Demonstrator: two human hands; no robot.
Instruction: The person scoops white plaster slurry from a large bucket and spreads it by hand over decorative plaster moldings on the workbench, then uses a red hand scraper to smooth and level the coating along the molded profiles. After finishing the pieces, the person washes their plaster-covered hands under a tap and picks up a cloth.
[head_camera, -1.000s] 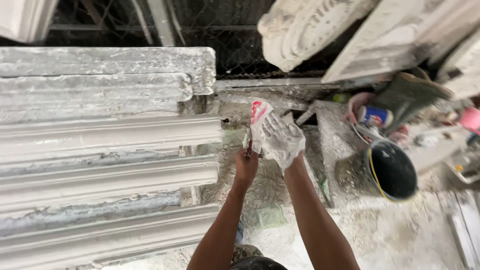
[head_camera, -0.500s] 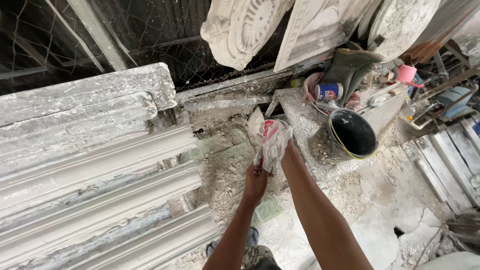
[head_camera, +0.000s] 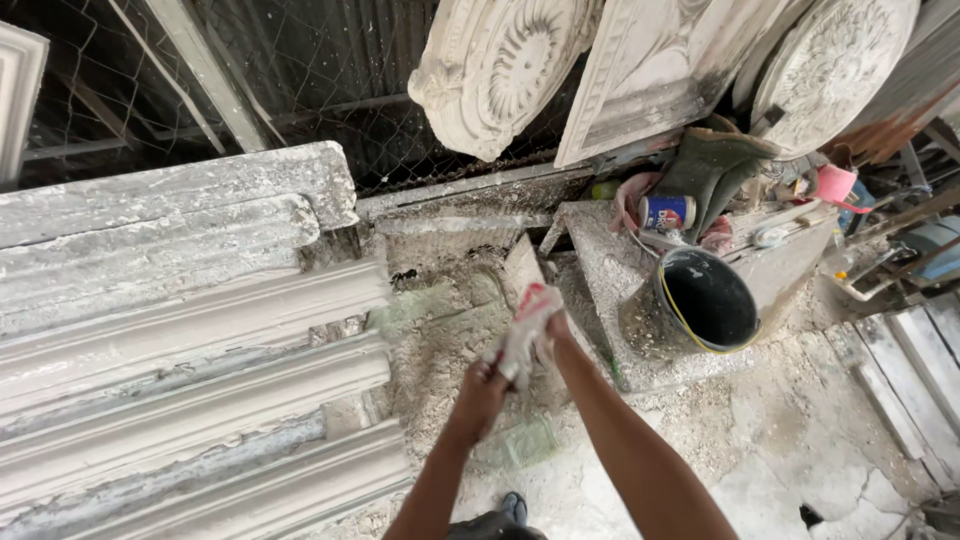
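A white work glove with a red cuff (head_camera: 524, 338) hangs stretched between both hands above the plaster-strewn floor. My left hand (head_camera: 483, 388) pinches its lower end. My right hand (head_camera: 556, 326) is closed at the upper, red end, and the fabric hides its fingers. Both forearms reach in from the bottom edge. The hands hover just left of a grey concrete block (head_camera: 610, 300).
Long white plaster cornice mouldings (head_camera: 190, 350) are stacked on the left. A black bucket with a yellow rim (head_camera: 705, 305) stands on the right, with a can (head_camera: 666, 212) and rubber boots (head_camera: 715, 170) behind it. Round plaster medallions (head_camera: 500, 70) lean on a wire-mesh fence. Planks (head_camera: 915, 360) lie at far right.
The glove covered my raised right hand a second ago. It now hangs crumpled and stretched between both hands, which sit lower. The view has swung right, showing more of the bucket side.
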